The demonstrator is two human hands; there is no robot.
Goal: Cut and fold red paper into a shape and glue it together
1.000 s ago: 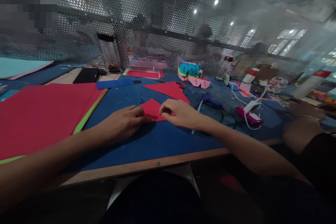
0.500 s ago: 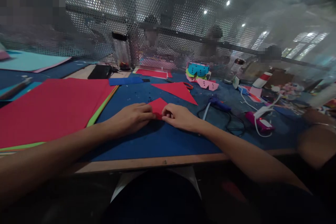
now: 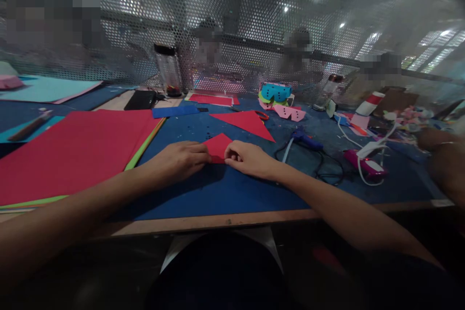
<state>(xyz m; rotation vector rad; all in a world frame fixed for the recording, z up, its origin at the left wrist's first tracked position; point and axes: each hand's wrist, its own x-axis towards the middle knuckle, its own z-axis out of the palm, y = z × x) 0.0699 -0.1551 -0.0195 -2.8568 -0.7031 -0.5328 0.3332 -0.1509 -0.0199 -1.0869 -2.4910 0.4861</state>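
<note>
A small folded piece of red paper point(image 3: 218, 146) lies on the blue table mat point(image 3: 225, 193) in front of me. My left hand point(image 3: 179, 159) lies with its fingers pressed down on the paper's left edge. From the right, my right hand point(image 3: 247, 157) pinches the paper's right edge with curled fingers. Both hands touch the paper and almost meet over it. A larger red paper triangle point(image 3: 247, 122) lies just beyond, apart from my hands.
A stack of large red sheets over green point(image 3: 72, 150) fills the left. Right of my hands lie a blue glue gun point(image 3: 307, 140) with black cord and a pink device point(image 3: 365, 164). Paper cut-outs point(image 3: 276, 94), a jar point(image 3: 167, 70) and a mesh screen stand behind. Another person's arm point(image 3: 441, 155) is at the right.
My right hand slid left along the red paper toward my left hand, and less of the paper shows between them. The view shifted slightly.
</note>
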